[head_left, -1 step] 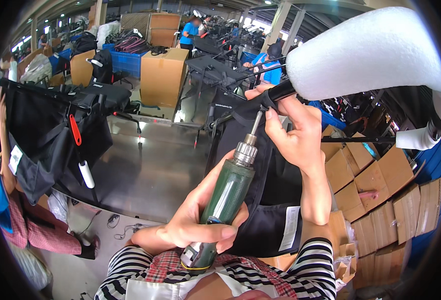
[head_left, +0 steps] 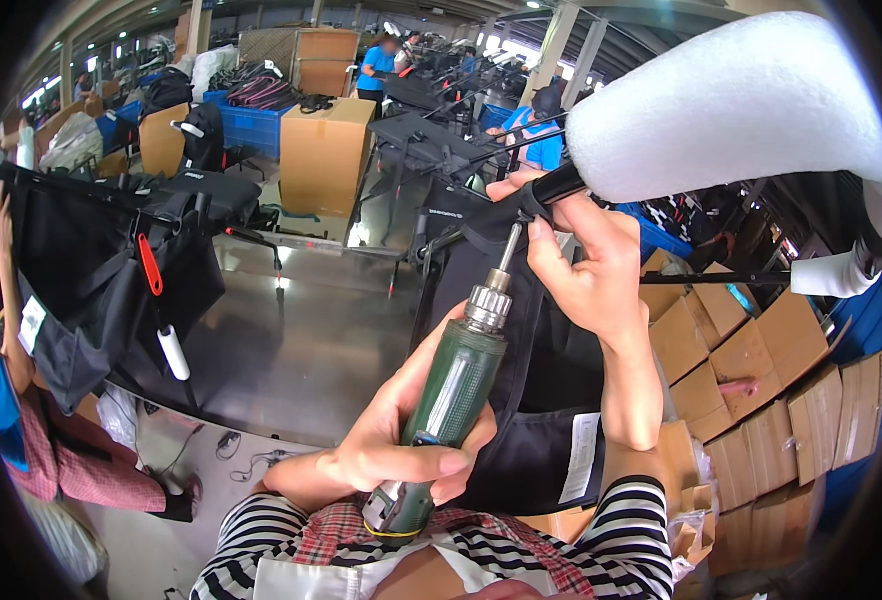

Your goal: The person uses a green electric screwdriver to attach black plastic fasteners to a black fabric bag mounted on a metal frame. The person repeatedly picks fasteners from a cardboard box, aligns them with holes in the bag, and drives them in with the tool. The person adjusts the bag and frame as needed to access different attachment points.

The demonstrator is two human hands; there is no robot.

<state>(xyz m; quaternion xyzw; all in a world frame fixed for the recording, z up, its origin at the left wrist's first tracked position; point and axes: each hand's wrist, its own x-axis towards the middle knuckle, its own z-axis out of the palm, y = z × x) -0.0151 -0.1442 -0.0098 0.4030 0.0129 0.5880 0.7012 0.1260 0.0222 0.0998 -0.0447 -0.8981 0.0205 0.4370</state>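
Note:
My left hand (head_left: 401, 440) is wrapped round a dark green electric screwdriver (head_left: 451, 375) with a silver chuck. Its bit (head_left: 511, 245) points up and away, the tip against or very close to a small dark fitting on a black tube (head_left: 559, 186). Fingers of my right hand (head_left: 593, 255) grip that tube and the edge of the black fabric (head_left: 486, 240) around it. Beyond the grip, a thick white foam sleeve (head_left: 726, 110) covers the curved tube. Black fabric with a white label (head_left: 580, 457) hangs below, between my arms. Any screw at the bit's tip is too small to tell.
A shiny metal table (head_left: 311, 335) lies ahead. On its left is another black fabric frame (head_left: 111, 290) with a red strap (head_left: 149, 265), held by a co-worker's hands (head_left: 3, 240). Flattened cartons (head_left: 751, 370) stack at right. A tall carton (head_left: 326, 155) stands behind the table.

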